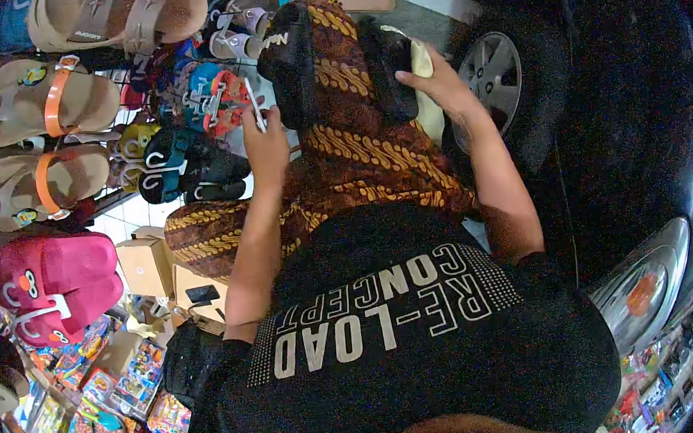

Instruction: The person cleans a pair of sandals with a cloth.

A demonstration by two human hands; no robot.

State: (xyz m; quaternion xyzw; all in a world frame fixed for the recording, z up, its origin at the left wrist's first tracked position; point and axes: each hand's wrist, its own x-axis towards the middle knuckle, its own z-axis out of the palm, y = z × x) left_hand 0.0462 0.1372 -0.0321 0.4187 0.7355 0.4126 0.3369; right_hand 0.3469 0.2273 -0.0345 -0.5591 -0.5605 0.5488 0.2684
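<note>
My left hand (266, 140) is closed around a slim white object (255, 105) whose kind I cannot make out. Just beyond it, a black item with white lettering (284, 61) rests against the brown and gold patterned cloth (342, 67) over my legs. My right hand (441, 90) grips a black piece of footwear (394, 74), the thumb on its near side. Something cream-coloured (421, 62) shows between that hand and the black piece; the fingers behind are mostly hidden.
Sandals with orange straps (51, 100) and pink slippers (63, 279) hang on the left. Cardboard boxes (145, 265) stand below, near colourful packaged goods (127, 387). A dark car's wheel (489, 80) and headlight (646, 293) are close on my right.
</note>
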